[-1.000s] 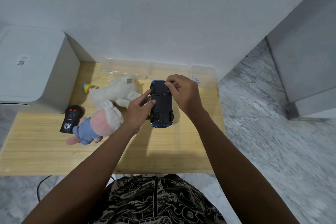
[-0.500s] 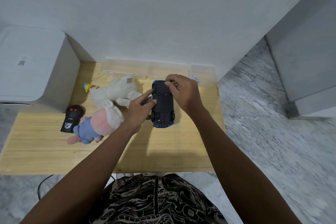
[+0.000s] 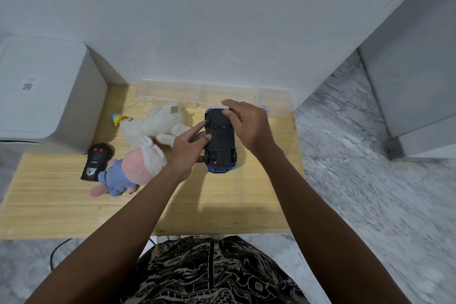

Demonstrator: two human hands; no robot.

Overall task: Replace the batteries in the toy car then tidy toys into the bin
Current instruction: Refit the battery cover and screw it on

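Table (image 3: pixel 61 205) carries the toys; the car (image 3: pixel 220 142) lies belly-up at its middle, long axis running away from you. Your left hand (image 3: pixel 187 150) pinches its left flank. Your right hand (image 3: pixel 249 126), nearer the far end, curls fingertips (image 3: pixel 225 112) narrowly onto the underside there.

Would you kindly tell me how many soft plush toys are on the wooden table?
2. The white plush animal lies left of the upturned car; the pink-headed plush doll in blue clothes lies nearer the person, beside the black remote. Others may be hidden.
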